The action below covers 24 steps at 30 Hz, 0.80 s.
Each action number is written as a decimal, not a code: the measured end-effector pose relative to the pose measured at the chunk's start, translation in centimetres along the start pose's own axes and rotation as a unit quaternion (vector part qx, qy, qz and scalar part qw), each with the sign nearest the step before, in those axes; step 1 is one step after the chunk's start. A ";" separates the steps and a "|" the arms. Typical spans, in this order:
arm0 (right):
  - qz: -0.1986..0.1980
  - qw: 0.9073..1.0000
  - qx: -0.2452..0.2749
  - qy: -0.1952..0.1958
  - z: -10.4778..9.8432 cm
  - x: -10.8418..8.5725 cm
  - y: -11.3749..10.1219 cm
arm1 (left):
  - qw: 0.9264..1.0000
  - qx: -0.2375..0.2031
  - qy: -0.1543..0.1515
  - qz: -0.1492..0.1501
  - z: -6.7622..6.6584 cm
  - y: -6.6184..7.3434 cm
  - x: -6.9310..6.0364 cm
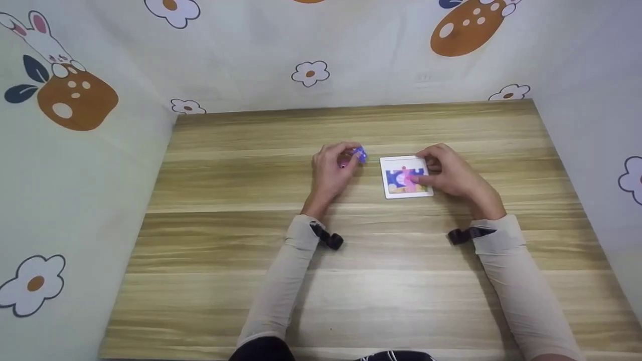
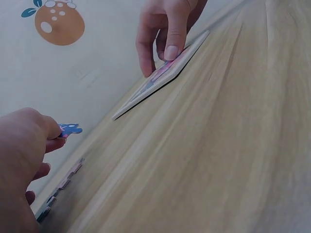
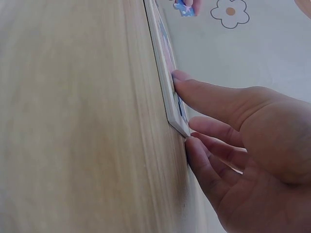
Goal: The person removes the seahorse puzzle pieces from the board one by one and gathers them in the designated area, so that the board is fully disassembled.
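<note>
My left hand pinches a small blue jigsaw piece between thumb and fingertips, raised above the table. The same blue piece shows its printed edge in the left wrist view. Below that hand lie several loose jigsaw pieces, mostly hidden from above; one pink bit shows in the head view. To the right, a square white-framed puzzle board lies on the table, its lower part filled with blue, pink and yellow pieces. My right hand grips the board's right side, thumb on the picture, other fingers at the edge.
The wood-grain table meets a patterned wall covering at the back and sides. A black strap with a small camera sits on the left wrist, another wrist camera on the right.
</note>
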State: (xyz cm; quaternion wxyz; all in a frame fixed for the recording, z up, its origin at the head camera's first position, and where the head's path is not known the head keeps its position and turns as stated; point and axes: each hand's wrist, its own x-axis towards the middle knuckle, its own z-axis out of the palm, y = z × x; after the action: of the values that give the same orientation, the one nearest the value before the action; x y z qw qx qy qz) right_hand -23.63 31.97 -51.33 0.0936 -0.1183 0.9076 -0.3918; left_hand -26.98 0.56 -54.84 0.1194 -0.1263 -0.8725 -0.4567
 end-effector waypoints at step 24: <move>-0.012 1.000 -0.027 0.007 0.1 0.0 0.2 | 0.988 0.130 -0.069 0.037 0.7 -0.1 -0.5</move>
State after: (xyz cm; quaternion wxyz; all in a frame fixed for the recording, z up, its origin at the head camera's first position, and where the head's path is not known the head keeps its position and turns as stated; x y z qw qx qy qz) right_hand -23.62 32.00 -51.56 0.0796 -0.1288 0.9171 -0.3687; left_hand -26.59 1.01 -55.52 0.0906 -0.1733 -0.9252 -0.3251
